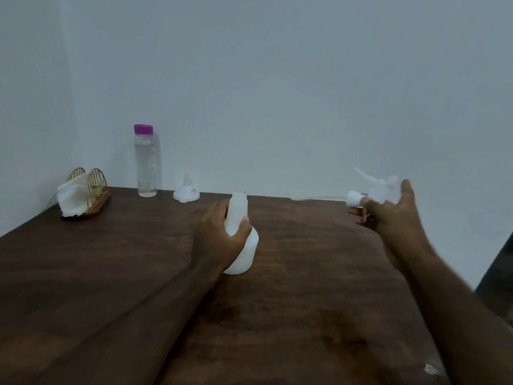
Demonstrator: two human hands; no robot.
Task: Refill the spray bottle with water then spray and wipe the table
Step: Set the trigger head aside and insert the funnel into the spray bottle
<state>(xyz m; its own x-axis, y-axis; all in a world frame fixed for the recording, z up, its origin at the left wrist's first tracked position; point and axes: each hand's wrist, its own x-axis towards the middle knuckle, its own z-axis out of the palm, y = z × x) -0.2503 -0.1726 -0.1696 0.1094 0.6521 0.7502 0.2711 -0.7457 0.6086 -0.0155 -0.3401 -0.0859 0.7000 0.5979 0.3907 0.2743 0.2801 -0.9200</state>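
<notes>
- The table [111, 273] is dark wood-look, hard and flat; we expect spray to bead on it and a cloth to slide over it easily.
- The water bottle [145, 162] stands upright at the far edge, well to the left of the spray bottle, its purple cap on. It looks nearly full, so we judge it the heaviest thing here and smooth-sided — best held round the middle, with the cap turned off first.
- The spray bottle [244, 245] stands near the middle of the table with its neck open and top off. It is pale, thin plastic and seems empty, so light and easy to tip. Our left hand [222, 234] is wrapped round its narrow upper part, thumb in front, holding it down.
- The napkin [72, 197] sits in a gold wire holder [94, 190] far left of the spray bottle; soft and limp, it should pull free with a pinch.
- The spray head [380, 184] with its thin tube [319, 197] is held in the air well to the right of the spray bottle. Our right hand [388, 209] pinches it near the white collar, the other fingers loosely spread. It is blurred, light, and the tube looks bendy.
- The small white funnel [186, 190] rests wide end down, behind and to the left of the spray bottle — featherlight, best lifted by its spout.
</notes>
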